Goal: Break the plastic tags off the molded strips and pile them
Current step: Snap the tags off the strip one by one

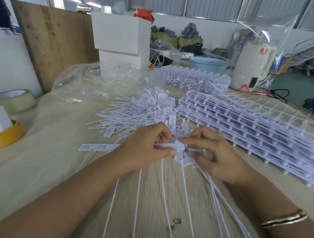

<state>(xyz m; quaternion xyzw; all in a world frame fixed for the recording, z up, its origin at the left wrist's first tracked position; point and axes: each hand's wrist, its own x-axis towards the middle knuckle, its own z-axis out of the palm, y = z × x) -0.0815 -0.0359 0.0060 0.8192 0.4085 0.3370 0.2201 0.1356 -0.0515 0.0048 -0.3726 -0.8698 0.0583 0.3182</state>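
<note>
At the centre of the frame both hands meet over a white moulded plastic strip of tags [101, 148], a flat band of small printed rectangular labels joined side by side, each with a long thin white tail running down toward the lower edge of the frame. The left hand [146, 148] has its fingers curled and its thumb pressed along the strip, pinching it just left of centre. The right hand [211, 153] pinches the adjoining tags between thumb and forefinger, with the other fingers curled over a small bunch of tags whose tails fan toward the lower right. About seven tails can be counted spread across the pale wood-grain tabletop [145, 202]; motion blur keeps the count from being surer.

Above the hands, at mid-frame, lies one loose pile of separated white tags [143, 110], too many and too tangled to count. To its right, from centre to the right edge, sits one tall stack of unbroken white strips [245, 129]; a second heap of strips [189, 76] lies behind it at upper centre.

At the left edge are two tape rolls: a beige one [13, 99] and a yellow one [2, 135]. A gold bracelet [283, 219] circles the right wrist at lower right.
</note>
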